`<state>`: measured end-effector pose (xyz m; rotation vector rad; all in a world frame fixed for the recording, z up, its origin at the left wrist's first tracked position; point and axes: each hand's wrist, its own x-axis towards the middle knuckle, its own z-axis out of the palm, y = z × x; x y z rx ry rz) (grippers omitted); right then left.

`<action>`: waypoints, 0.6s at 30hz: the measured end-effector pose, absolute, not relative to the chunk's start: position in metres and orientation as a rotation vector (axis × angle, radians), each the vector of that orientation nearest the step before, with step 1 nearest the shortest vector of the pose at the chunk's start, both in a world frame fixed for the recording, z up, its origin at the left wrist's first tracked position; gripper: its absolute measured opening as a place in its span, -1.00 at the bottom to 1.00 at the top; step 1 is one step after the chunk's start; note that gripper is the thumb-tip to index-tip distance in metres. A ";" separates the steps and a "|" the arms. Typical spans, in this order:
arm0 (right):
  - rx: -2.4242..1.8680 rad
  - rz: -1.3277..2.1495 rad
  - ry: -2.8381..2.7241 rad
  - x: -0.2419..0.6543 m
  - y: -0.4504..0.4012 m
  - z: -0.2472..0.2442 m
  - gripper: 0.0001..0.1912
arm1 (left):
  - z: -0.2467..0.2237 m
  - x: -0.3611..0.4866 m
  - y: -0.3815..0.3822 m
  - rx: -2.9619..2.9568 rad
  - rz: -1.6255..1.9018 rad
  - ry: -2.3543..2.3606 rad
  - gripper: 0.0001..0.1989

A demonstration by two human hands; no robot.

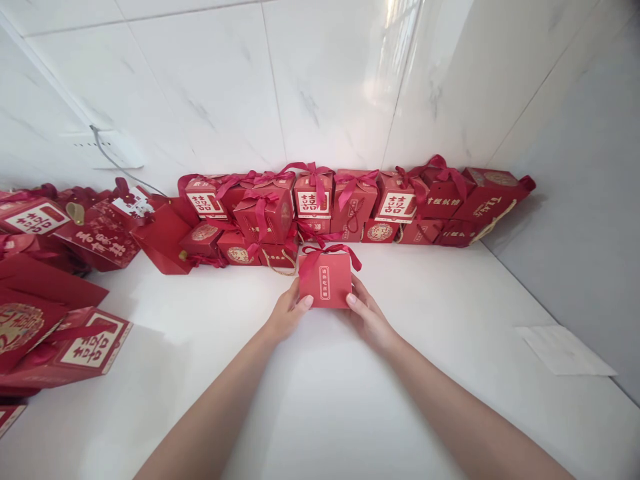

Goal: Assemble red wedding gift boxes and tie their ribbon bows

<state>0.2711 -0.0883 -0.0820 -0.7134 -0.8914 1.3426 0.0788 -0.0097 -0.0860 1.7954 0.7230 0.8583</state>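
Observation:
A small red box [333,283] with a dark red ribbon on top and a white-framed label is held upright between my two hands, in front of the row of boxes. My left hand [289,312] grips its left side, thumb on the lower front corner. On the right side my right hand [370,317] holds it the same way, its thumb on the front and the other fingers partly hidden behind. Just behind stands a stacked row of red gift boxes [313,200] with ribbons, some with white panels, others with gold round emblems.
More red boxes [93,350] and bags are heaped at the left. A white tiled wall [330,87] rises behind the row. A wall socket [107,150] with a grey cable is at the back left. White paper [565,350] lies on the white table [320,413] at the right.

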 end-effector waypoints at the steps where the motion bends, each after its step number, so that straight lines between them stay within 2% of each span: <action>1: -0.713 1.341 -0.893 0.271 -0.088 -0.082 -0.37 | -0.086 0.079 -0.010 1.796 0.853 0.724 -0.49; 18: -0.725 1.320 -0.913 0.271 -0.089 -0.083 -0.39 | -0.081 0.080 -0.011 1.807 0.835 0.734 -0.49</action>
